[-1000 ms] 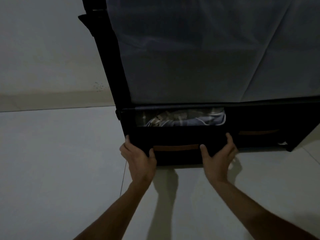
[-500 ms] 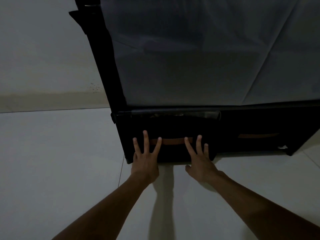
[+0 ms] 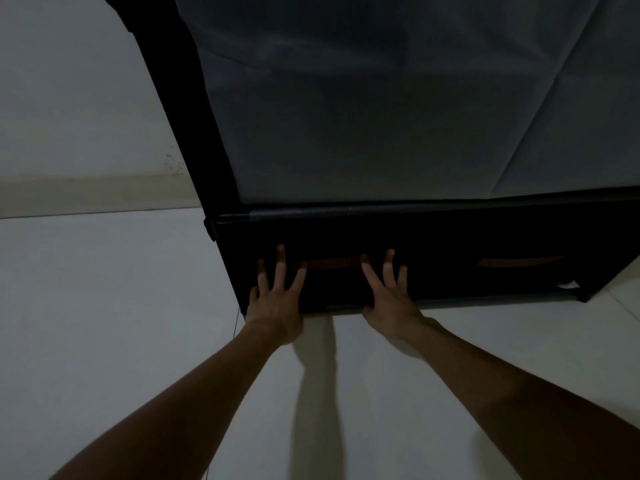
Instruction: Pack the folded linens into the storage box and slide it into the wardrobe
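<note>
Dim scene, head view looking down at the bottom of a fabric wardrobe. Both hands flat, fingers spread, against the front face of the dark storage box. Left hand has palm low near the box's bottom edge, fingertips reaching up toward the left end of the brown handle strip. Right hand sits the same way, index finger ending at the strip's right end, thumb out to the left near the bottom edge. Neither hand is curled round anything; nothing pinched, just open palms on the panel.

The strip lies between the two hands, level with the fingertips. The box sits in the wardrobe's lowest left bay, its front about flush with the black frame, directly under the horizontal rail above the fingertips. Linens not visible; the box top is hidden under the rail, so contents cannot be told. It is too dark to be sure whether the palms themselves touch or only the fingers.

Right of the right hand, well apart, a second dark drawer with its own brown handle. Grey cover panel hangs above both hands. Pale floor below the wrists, arm shadows falling between the forearms. Wall left of the left hand.
</note>
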